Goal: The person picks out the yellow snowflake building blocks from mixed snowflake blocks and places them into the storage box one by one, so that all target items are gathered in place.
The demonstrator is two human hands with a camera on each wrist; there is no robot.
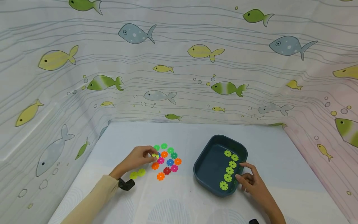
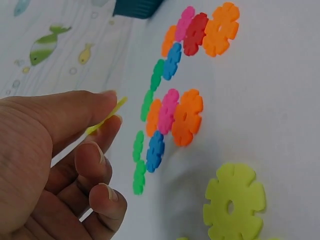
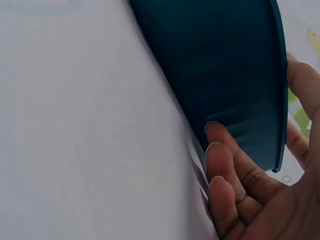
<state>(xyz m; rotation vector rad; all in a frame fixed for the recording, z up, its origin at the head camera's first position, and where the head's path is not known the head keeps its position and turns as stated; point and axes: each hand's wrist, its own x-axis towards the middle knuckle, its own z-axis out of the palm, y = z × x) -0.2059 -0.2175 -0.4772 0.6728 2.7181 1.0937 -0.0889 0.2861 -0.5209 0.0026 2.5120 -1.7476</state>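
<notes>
Between thumb and forefinger, my left hand (image 1: 139, 158) pinches a yellow notched plastic disc (image 2: 107, 116), seen edge-on in the left wrist view. Beneath and beside that hand lie loose discs of the same flower-like shape: orange (image 1: 160, 176), pink (image 1: 174, 168), blue (image 1: 170, 162), dark red (image 1: 167, 170) and green (image 1: 164, 146). My right hand (image 1: 255, 186) grips the right side of a dark teal tray (image 1: 208, 168). Its fingertips press the outer wall (image 3: 215, 65), with the thumb at the rim. Inside the tray, several yellow discs (image 1: 229, 170) form a crooked row.
Two yellow discs (image 1: 137, 173) lie near the left wrist, by a black wrist device (image 1: 126, 184). A white table surface (image 1: 184, 199) holds everything. Fish-printed curtains (image 1: 179, 81) enclose the back and both sides.
</notes>
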